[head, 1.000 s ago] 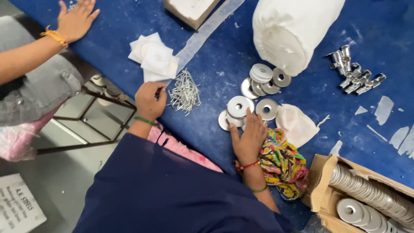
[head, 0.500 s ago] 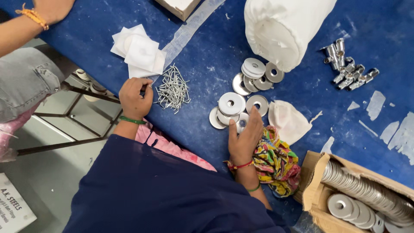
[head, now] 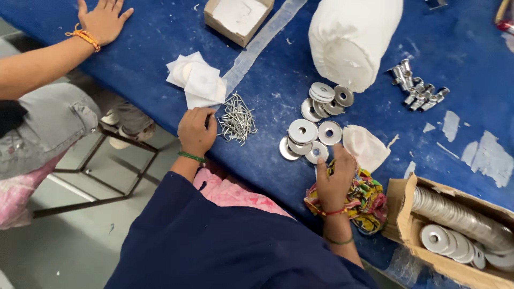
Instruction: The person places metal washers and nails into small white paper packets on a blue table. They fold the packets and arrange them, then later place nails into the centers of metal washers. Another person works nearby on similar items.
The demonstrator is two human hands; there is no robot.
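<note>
Right hand (head: pixel 336 179) is lying spread, fingertips touching the washers (head: pixel 308 140) just beyond it toward the worktop's far edge; left hand (head: pixel 196 130), curled shut, is sitting beside the nails (head: pixel 237 119).

The left hand (head: pixel 196 130) is closed just beside the heap of nails (head: pixel 237 118), seemingly pinching one. The right hand (head: pixel 335 177) touches the nearest of the flat metal washers (head: pixel 306 138) on the far side of that heap, resting over a colourful cloth (head: pixel 366 199).

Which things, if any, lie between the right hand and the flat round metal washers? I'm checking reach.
Nothing visible: the right hand already touches the flat round metal washers at the near edge of their cluster on the blue table.
</note>
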